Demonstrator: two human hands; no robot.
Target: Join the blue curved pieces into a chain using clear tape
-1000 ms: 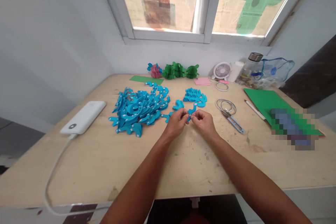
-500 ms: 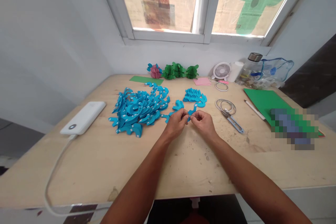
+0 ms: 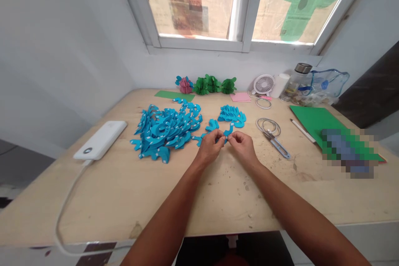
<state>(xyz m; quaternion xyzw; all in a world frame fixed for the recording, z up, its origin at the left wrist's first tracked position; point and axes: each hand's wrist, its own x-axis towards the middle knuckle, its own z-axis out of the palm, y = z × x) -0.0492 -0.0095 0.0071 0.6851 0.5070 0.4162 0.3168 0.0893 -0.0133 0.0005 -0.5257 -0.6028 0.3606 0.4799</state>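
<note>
Between my hands is a curved blue paper piece (image 3: 229,131) with a small white square at its upper end. My left hand (image 3: 211,146) pinches its lower end. My right hand (image 3: 242,146) is closed at the fingertips against the same piece, which partly hides behind the fingers. Just behind my left hand lie a small stack of blue paper pieces (image 3: 212,124) and a single one at its left. A large heap of blue paper pieces (image 3: 166,126) with white squares spreads to the left. Another blue row (image 3: 231,114) lies farther back.
On the left a white power bank (image 3: 101,139) trails a cable over the table edge. To the right are a utility knife (image 3: 278,145), coiled cables, a pen (image 3: 302,130) and green sheets (image 3: 311,118). Paper figures (image 3: 201,86), a fan (image 3: 263,84) and a bottle (image 3: 297,79) line the wall.
My right fingertips have shifted very slightly to the right along the blue paper piece. The heap and the other pieces stay where they were; the view moved a little.
</note>
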